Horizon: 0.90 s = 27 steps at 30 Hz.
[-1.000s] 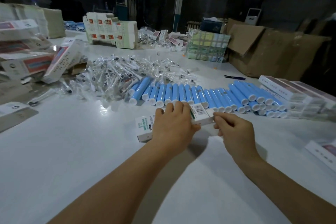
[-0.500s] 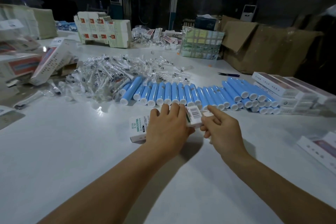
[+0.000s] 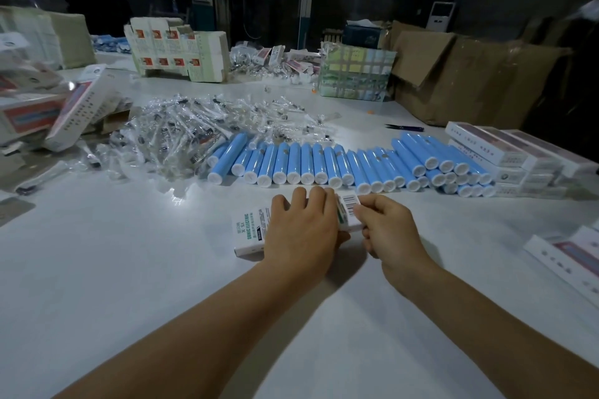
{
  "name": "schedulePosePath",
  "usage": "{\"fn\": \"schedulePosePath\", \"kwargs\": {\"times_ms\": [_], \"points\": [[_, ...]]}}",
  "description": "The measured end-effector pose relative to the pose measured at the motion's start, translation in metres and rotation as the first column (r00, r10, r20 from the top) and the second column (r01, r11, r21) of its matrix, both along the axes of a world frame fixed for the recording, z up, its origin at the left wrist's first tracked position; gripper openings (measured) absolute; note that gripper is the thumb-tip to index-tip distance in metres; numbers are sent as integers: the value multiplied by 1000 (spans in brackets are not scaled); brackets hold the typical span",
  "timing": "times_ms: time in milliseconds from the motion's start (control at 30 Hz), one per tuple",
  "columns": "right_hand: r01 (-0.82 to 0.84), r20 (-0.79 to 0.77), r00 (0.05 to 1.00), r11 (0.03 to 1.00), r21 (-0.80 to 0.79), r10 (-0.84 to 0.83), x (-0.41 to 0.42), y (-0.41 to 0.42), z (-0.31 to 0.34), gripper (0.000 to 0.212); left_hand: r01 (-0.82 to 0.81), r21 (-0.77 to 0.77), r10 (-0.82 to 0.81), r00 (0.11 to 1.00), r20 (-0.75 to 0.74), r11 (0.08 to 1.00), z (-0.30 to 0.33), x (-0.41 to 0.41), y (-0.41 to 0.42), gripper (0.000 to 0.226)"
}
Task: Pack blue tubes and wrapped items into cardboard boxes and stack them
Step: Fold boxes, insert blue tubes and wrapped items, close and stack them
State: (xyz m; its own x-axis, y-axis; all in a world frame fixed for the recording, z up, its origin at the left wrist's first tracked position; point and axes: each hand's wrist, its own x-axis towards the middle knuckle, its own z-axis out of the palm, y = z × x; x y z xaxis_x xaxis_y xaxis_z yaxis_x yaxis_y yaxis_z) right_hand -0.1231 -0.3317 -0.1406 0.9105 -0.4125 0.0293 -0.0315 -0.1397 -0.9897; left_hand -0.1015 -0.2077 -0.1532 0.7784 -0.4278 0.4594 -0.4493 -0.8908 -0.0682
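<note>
A small white box (image 3: 251, 230) with green lettering lies on the white table (image 3: 129, 269) in front of me. My left hand (image 3: 303, 230) lies over its middle, fingers curled over the far edge. My right hand (image 3: 387, 225) pinches the right end of the box, where a barcode shows. Just beyond, a long row of blue tubes (image 3: 340, 163) with white caps lies side by side. Behind the tubes sits a heap of clear-wrapped items (image 3: 201, 133).
Closed white boxes (image 3: 505, 152) are stacked at the right, and more boxes (image 3: 570, 256) lie at the right edge. Flat carton blanks (image 3: 176, 48) and a large brown carton (image 3: 470, 81) stand at the back. Loose boxes (image 3: 77, 110) lie at the left.
My right hand has moved left along the box end and its fingers have curled in closer against it. The left hand stays on the box.
</note>
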Motion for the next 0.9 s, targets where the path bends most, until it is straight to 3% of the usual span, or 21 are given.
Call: {"fn": "schedulePosePath", "kwargs": {"times_ms": [133, 200, 300, 333, 400, 467, 500, 567, 667, 767, 833, 900], "points": [[-18, 13, 1000, 1000, -15, 18, -1, 0, 2, 21, -9, -20, 9, 999, 39, 1000, 3, -4, 1, 66], [-39, 56, 997, 994, -105, 45, -2, 0, 3, 19, 4, -41, -3, 1000, 12, 999, 3, -2, 1, 66], [121, 209, 976, 957, -265, -65, 2, -12, 10, 11, -10, -104, 10, 1000, -2, 995, 5, 3, 0, 66], [219, 239, 956, 954, -205, -168, 4, -19, 13, 18, -18, -128, 18, 1000, -5, 992, 7, 3, 1, 66], [278, 120, 944, 937, 214, -308, 6, -27, 19, 23, -30, -165, 28, 1000, -12, 986, 10, 4, 3, 64], [103, -45, 994, 721, 686, -98, 5, -22, 16, 28, -31, -176, 30, 1000, -8, 984, 11, 3, 3, 62], [20, -50, 998, 601, 799, 32, 3, -17, 14, 35, -26, -180, 25, 1000, -10, 983, 11, 3, 2, 61], [-135, 47, 983, 514, 847, 180, 3, -9, 11, 47, -9, -194, 6, 1000, -17, 981, 10, 1, -2, 58], [-263, 192, 964, 579, 772, 181, 2, 0, 11, 36, 13, -193, -17, 1000, -15, 981, 9, -1, -7, 58], [-165, 204, 978, 785, 597, 50, 3, 1, 5, 9, 17, -147, -15, 1000, 10, 989, 7, -3, -9, 64], [-47, 192, 981, 980, 194, 9, 1, -2, 2, 13, 27, -127, -25, 1000, 17, 992, 6, -5, -9, 70], [15, 217, 975, 962, -273, 47, -4, -6, 0, 19, 38, -97, -37, 999, 9, 995, 5, -8, -9, 73]]}}
